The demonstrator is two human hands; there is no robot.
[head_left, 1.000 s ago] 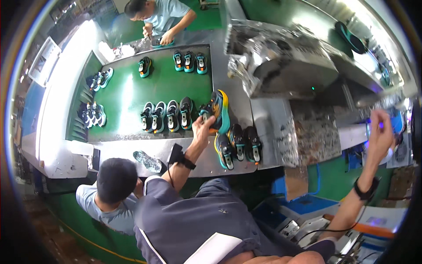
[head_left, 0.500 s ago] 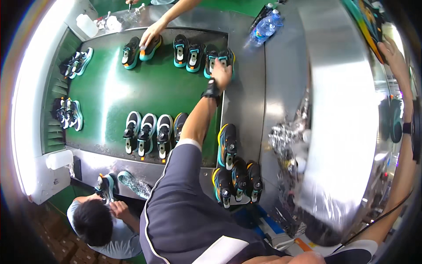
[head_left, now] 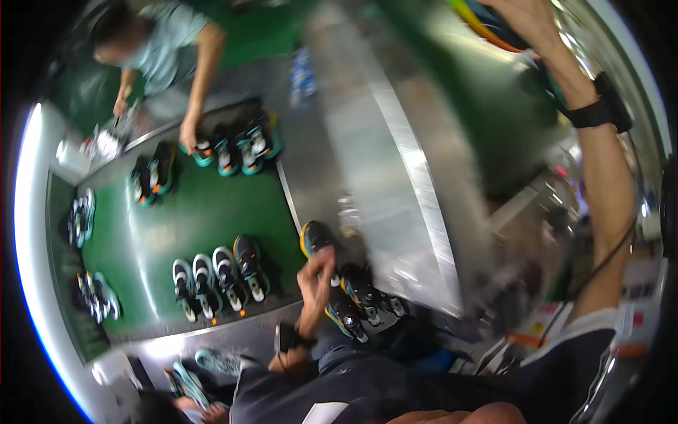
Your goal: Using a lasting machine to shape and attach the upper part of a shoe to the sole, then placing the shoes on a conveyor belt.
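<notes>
At the upper right, my right hand is closed on a dark shoe with a yellow and orange sole, partly cut off by the picture's edge. My left hand, blurred, is over the steel ledge just in front of a black shoe with a yellow-edged sole. Whether its fingers touch that shoe is hard to make out. Close beside it, more dark shoes stand grouped. Black shoes with white trim and a darker shoe form a row on the green conveyor belt.
Across the green belt, a person has a hand on one of several teal-soled shoes. Another person sits low at the bottom left, handling a shoe. A blue-labelled bottle and shiny sheet metal lie beyond the belt's end.
My left hand has come back from the far row of shoes to the near ledge. The view has swung right. The person opposite has moved a hand to the far right-hand group.
</notes>
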